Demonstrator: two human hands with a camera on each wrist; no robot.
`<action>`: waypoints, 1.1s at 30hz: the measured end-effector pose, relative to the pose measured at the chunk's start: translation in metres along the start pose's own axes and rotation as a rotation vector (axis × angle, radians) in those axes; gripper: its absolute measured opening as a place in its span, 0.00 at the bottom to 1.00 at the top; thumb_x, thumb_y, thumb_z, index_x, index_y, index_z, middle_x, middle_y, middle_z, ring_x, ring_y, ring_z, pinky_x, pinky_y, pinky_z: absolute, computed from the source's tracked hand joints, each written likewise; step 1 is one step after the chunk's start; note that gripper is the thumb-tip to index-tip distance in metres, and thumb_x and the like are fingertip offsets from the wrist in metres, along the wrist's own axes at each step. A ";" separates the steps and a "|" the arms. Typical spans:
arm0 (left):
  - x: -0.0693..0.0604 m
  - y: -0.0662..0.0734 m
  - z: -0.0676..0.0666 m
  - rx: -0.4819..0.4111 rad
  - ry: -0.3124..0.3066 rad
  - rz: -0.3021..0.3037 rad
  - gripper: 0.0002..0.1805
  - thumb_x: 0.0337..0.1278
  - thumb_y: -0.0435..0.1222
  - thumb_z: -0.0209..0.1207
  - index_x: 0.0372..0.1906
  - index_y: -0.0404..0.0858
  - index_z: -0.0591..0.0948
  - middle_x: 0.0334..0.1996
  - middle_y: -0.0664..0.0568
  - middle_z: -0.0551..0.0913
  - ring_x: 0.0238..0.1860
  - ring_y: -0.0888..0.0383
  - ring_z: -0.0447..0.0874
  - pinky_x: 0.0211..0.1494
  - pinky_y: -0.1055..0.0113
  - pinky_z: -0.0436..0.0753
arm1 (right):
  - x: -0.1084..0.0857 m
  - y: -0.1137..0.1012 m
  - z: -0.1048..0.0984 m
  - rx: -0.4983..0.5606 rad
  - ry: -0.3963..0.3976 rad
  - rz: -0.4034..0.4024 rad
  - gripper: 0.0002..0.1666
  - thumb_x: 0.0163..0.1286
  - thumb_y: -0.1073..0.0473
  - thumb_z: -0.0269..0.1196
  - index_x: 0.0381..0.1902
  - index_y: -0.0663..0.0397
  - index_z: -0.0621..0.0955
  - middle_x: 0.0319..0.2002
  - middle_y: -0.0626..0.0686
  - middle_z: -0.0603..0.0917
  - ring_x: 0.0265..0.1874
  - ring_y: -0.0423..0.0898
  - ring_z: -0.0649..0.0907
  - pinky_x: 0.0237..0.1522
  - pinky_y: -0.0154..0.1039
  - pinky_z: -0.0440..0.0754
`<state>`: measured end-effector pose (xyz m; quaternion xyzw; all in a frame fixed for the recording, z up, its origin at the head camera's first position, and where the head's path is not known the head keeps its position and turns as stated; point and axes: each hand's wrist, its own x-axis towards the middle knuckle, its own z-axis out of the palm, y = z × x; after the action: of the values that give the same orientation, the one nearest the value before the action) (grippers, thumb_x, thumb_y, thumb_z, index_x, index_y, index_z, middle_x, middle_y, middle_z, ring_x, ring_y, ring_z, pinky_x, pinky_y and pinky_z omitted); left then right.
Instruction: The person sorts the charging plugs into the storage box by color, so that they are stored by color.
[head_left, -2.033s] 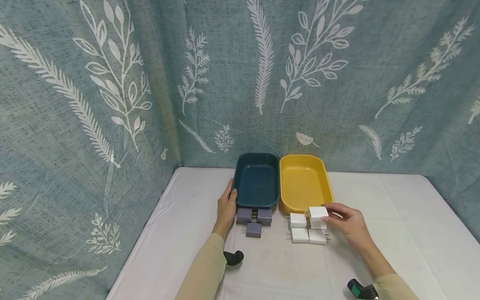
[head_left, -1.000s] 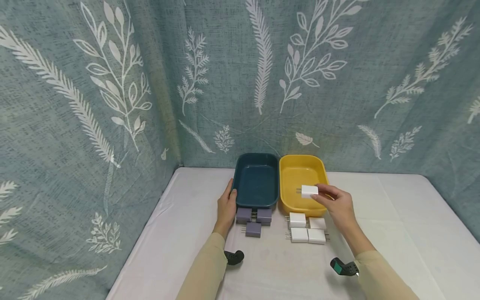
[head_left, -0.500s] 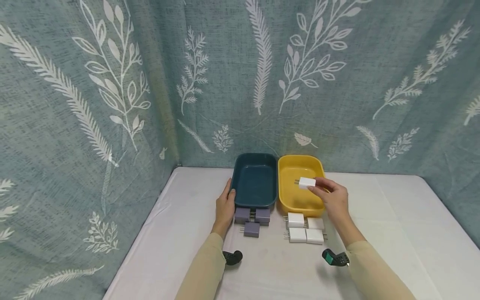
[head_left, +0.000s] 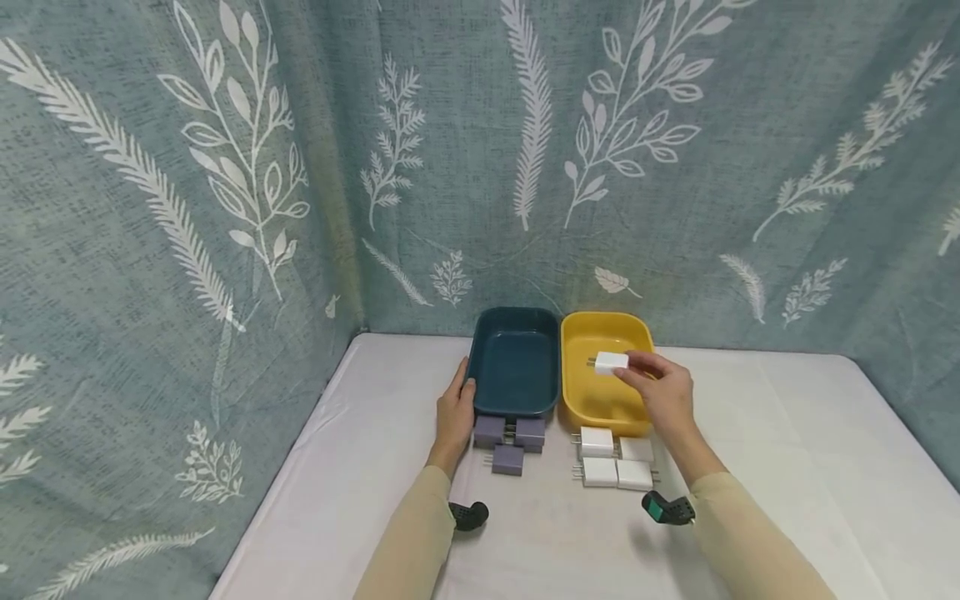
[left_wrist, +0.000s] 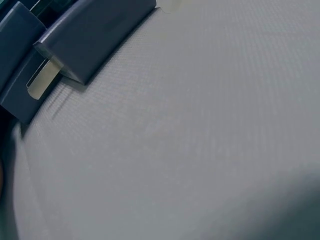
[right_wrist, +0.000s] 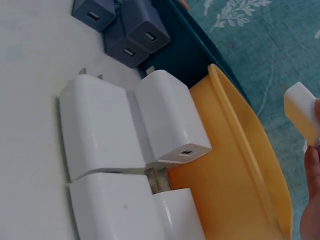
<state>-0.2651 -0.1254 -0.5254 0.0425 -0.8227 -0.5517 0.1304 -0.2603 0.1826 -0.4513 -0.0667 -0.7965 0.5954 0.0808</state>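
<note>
My right hand (head_left: 666, 398) pinches a white charger plug (head_left: 611, 362) between thumb and fingertips, above the yellow tray (head_left: 647, 333). Its prongs point left. In the right wrist view the same charger plug (right_wrist: 301, 112) shows at the right edge. My left hand (head_left: 453, 417) rests against the left side of the dark blue tray (head_left: 477, 350), fingers extended along the wall. Several white charger plugs (head_left: 598, 472) lie in front of the yellow tray, some stacked. Purple-grey charger plugs (head_left: 507, 460) sit in front of the blue tray. The left wrist view shows these purple-grey plugs (left_wrist: 97, 37) but hardly any hand.
Both trays stand side by side at the back of a table with a white cloth (head_left: 555, 542). A patterned blue-green curtain (head_left: 465, 167) hangs behind and to the left. Each wrist carries a black camera (head_left: 469, 516).
My right hand has lifted the white charger plug off the stack and carried it away from me and leftward, over the yellow tray. The left hand stays against the blue tray.
</note>
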 end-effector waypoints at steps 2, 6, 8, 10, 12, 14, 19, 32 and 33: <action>0.001 -0.001 0.000 -0.004 -0.005 0.000 0.27 0.74 0.45 0.41 0.75 0.51 0.61 0.73 0.54 0.63 0.74 0.50 0.61 0.76 0.52 0.61 | 0.002 -0.002 0.001 0.006 0.014 -0.009 0.28 0.61 0.48 0.70 0.56 0.54 0.81 0.54 0.55 0.82 0.49 0.38 0.80 0.48 0.19 0.79; 0.000 -0.003 0.002 -0.002 -0.011 -0.006 0.28 0.74 0.45 0.41 0.75 0.52 0.60 0.74 0.55 0.63 0.74 0.50 0.60 0.77 0.52 0.61 | 0.002 -0.003 0.002 0.039 0.050 0.000 0.27 0.62 0.50 0.69 0.56 0.56 0.81 0.54 0.55 0.82 0.47 0.36 0.79 0.46 0.18 0.79; 0.000 -0.003 0.002 -0.002 -0.012 -0.005 0.28 0.74 0.45 0.41 0.75 0.52 0.60 0.74 0.56 0.62 0.75 0.50 0.60 0.77 0.53 0.60 | 0.002 -0.003 0.001 0.067 0.069 0.005 0.26 0.62 0.52 0.69 0.56 0.59 0.81 0.54 0.57 0.82 0.45 0.33 0.79 0.44 0.17 0.78; -0.001 -0.002 0.003 0.002 -0.014 -0.004 0.27 0.74 0.45 0.41 0.76 0.52 0.60 0.74 0.55 0.62 0.75 0.50 0.60 0.77 0.53 0.60 | 0.002 -0.004 0.001 0.100 0.081 0.009 0.25 0.63 0.56 0.68 0.56 0.61 0.80 0.55 0.59 0.82 0.43 0.31 0.79 0.43 0.17 0.78; -0.001 -0.002 0.002 0.007 -0.013 0.000 0.28 0.74 0.45 0.41 0.76 0.51 0.60 0.74 0.55 0.63 0.75 0.50 0.60 0.77 0.53 0.60 | 0.003 -0.004 0.000 0.113 0.083 0.019 0.24 0.64 0.58 0.67 0.56 0.63 0.80 0.55 0.60 0.81 0.41 0.30 0.79 0.43 0.17 0.78; -0.001 -0.001 0.002 0.015 -0.008 0.007 0.27 0.75 0.45 0.41 0.75 0.51 0.60 0.73 0.54 0.63 0.74 0.49 0.61 0.76 0.52 0.61 | 0.003 -0.004 -0.001 0.121 0.075 0.033 0.23 0.64 0.61 0.66 0.56 0.63 0.79 0.55 0.60 0.81 0.41 0.30 0.79 0.43 0.18 0.79; 0.001 0.000 0.000 0.021 0.002 0.016 0.27 0.74 0.44 0.41 0.75 0.52 0.61 0.73 0.53 0.64 0.74 0.49 0.62 0.76 0.52 0.62 | 0.004 -0.003 -0.004 0.130 0.015 0.047 0.22 0.65 0.63 0.65 0.57 0.62 0.79 0.55 0.59 0.81 0.40 0.28 0.81 0.45 0.20 0.81; 0.000 0.000 0.001 0.016 -0.006 0.009 0.27 0.75 0.44 0.41 0.75 0.52 0.60 0.74 0.54 0.63 0.74 0.50 0.61 0.76 0.52 0.61 | -0.001 0.010 -0.011 0.089 -0.090 0.016 0.23 0.67 0.62 0.64 0.59 0.62 0.77 0.57 0.60 0.81 0.41 0.25 0.81 0.47 0.18 0.78; 0.000 0.000 0.000 0.016 -0.006 0.012 0.27 0.74 0.44 0.42 0.75 0.52 0.60 0.74 0.54 0.63 0.74 0.50 0.61 0.76 0.52 0.62 | -0.001 0.011 -0.011 0.086 -0.094 0.014 0.24 0.66 0.62 0.64 0.59 0.62 0.77 0.57 0.61 0.81 0.41 0.25 0.81 0.47 0.18 0.78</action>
<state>-0.2649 -0.1249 -0.5253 0.0369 -0.8278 -0.5443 0.1309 -0.2568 0.1954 -0.4585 -0.0408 -0.7726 0.6322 0.0420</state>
